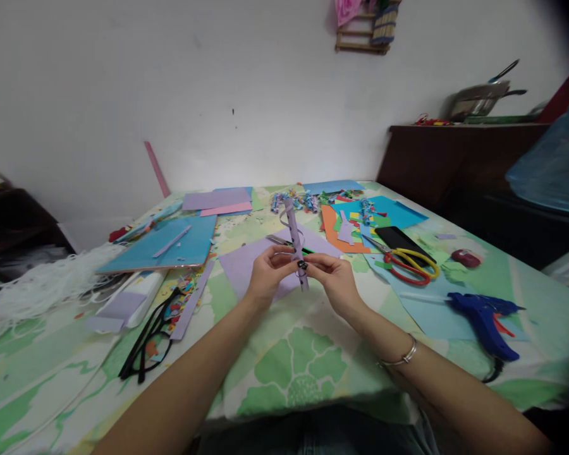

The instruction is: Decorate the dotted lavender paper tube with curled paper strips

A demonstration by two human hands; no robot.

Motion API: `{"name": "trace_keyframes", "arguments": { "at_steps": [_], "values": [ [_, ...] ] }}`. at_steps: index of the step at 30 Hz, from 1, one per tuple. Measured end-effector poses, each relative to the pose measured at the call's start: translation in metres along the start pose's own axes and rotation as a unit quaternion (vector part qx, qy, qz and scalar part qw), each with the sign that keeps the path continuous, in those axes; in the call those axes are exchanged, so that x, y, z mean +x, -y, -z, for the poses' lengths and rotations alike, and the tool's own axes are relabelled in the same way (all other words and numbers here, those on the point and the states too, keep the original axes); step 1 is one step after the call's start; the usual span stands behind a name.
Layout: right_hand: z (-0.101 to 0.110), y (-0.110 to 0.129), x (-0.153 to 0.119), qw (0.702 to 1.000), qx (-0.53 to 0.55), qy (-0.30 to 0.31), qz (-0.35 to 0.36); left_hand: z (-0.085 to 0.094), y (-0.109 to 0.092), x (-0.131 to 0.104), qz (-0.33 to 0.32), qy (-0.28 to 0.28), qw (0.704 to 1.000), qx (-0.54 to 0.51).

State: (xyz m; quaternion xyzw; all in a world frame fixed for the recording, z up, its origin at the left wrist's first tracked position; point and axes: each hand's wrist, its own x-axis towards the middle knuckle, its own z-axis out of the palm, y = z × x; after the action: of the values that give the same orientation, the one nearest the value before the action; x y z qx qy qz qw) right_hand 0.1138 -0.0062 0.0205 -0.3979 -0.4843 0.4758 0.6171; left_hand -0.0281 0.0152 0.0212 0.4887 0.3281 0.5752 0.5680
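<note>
A thin, rolled lilac paper tube (293, 224) with dark spots stands nearly upright before me, its top tilted slightly left. My left hand (269, 272) is closed round its lower part. From the other side, my right hand (336, 278) pinches the same part, fingertips meeting at a small black piece (303, 265) whose kind I cannot make out. A narrow lilac strip (283, 216) curls around the tube. Beneath lies a lilac sheet (239, 262) with a dark-bladed, green-handled cutting tool (279, 240), partly hidden by the tube and hands.
To the right lie red-and-yellow scissors (410, 262), a black phone (401, 240) and a blue glue gun (483, 322). Black glasses (154, 341), white cord (52, 278) and a blue pack of paper (159, 246) are left. Small decorated rolls (310, 201) sit at the back.
</note>
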Motion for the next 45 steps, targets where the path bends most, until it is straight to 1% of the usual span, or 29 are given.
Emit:
{"name": "trace_keyframes", "arguments": {
  "at_steps": [2, 5, 8, 13, 20, 23, 28, 33, 36, 41, 45],
  "values": [
    [0.0, -0.001, 0.0, 1.0, -0.011, 0.007, 0.015, 0.0, 0.001, 0.0, -0.003, -0.01, 1.0, -0.008],
    [0.0, -0.001, -0.001, 0.999, -0.023, 0.016, 0.028, 0.001, 0.0, 0.0, 0.012, -0.002, 1.0, -0.017],
    [0.0, 0.002, -0.003, 0.999, -0.019, 0.031, 0.015, 0.004, -0.004, 0.001, 0.027, 0.01, 0.999, -0.013],
    [0.002, 0.012, -0.006, 0.998, -0.007, 0.065, 0.009, 0.005, -0.01, 0.001, 0.032, 0.032, 0.998, -0.032],
    [0.006, 0.022, -0.009, 0.997, -0.03, 0.066, -0.008, 0.002, -0.012, 0.001, 0.054, 0.076, 0.992, -0.087],
    [0.008, 0.024, -0.01, 0.995, -0.069, 0.075, -0.011, 0.003, -0.011, 0.001, 0.053, 0.083, 0.99, -0.101],
    [0.013, 0.026, -0.021, 0.981, -0.181, 0.07, 0.022, 0.007, -0.009, 0.003, 0.047, 0.088, 0.989, -0.11],
    [0.018, 0.027, -0.036, 0.973, -0.219, 0.068, 0.032, 0.008, -0.007, 0.003, 0.049, 0.087, 0.989, -0.114],
    [0.021, 0.026, -0.041, 0.978, -0.199, 0.065, 0.013, 0.007, -0.008, 0.002, 0.059, 0.105, 0.987, -0.11],
    [0.022, 0.024, -0.039, 0.985, -0.145, 0.085, -0.037, 0.003, -0.012, -0.003, 0.079, 0.149, 0.98, -0.107],
    [0.021, 0.025, -0.036, 0.982, -0.07, 0.127, -0.12, -0.001, -0.016, -0.009, 0.092, 0.197, 0.969, -0.117]
  ]
}}
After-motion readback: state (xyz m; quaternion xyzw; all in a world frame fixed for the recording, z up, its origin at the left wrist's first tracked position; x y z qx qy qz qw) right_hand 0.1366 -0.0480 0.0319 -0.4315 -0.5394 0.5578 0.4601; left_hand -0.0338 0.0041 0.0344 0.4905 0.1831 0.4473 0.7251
